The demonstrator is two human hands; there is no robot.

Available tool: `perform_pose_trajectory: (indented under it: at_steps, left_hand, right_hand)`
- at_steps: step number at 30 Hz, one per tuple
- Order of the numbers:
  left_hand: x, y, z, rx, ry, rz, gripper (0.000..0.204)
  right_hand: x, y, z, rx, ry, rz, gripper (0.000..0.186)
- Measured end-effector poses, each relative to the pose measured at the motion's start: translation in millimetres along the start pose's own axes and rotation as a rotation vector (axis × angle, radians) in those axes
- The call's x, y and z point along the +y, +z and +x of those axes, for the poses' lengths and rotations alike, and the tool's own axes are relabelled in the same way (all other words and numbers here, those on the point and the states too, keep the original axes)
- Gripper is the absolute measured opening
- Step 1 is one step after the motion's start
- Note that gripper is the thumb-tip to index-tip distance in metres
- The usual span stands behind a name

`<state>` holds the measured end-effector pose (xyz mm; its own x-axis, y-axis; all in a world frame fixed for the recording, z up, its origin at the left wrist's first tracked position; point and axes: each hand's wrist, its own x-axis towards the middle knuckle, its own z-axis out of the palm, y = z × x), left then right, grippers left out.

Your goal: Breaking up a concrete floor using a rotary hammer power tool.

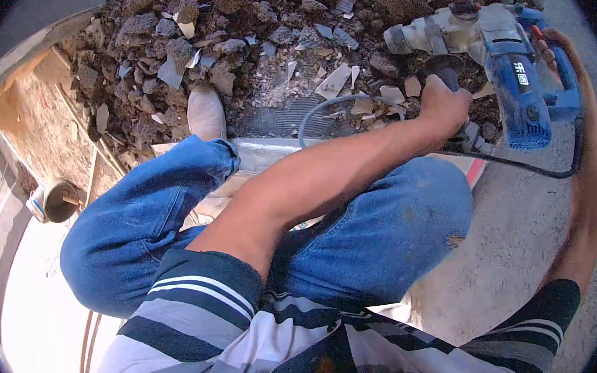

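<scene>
A blue and grey rotary hammer (501, 58) is tilted over the rubble at the upper right, its grey nose pointing left. My left hand (444, 105) is closed around its black side handle (443, 69). At the far right, the fingers of my right hand (552, 51) wrap the blue rear handle (566, 79), close to a red switch. Whether a bit sits in the nose, I cannot make out. A black cable (523, 166) runs from the base of the handle and passes leftward behind my left wrist.
Dark clods and broken tile pieces (334, 82) cover the ground ahead. My left shoe (207, 113) stands among them. A grey ridged patch (276, 116) shows beside a pale ledge (266, 153). A grey cable loop (320, 109) crosses the debris. At left stands a round container (60, 201).
</scene>
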<state>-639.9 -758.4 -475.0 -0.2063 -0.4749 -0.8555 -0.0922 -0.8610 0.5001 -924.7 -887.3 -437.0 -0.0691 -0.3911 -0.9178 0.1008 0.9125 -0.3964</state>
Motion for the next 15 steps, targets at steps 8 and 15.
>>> perform_pose_trajectory:
  at_steps: [8, 15]
  left_hand:
    - [-26.0, -9.2, -10.1, 0.095, 0.061, 0.118, 0.034]
    - [-48.0, -26.2, -32.8, -0.056, 0.194, 0.095, 0.021]
  right_hand:
    - [56.0, 9.5, -1.6, -0.202, -0.049, 0.268, 0.02]
    - [103.9, -17.1, -23.1, -0.261, -0.021, 0.145, 0.028]
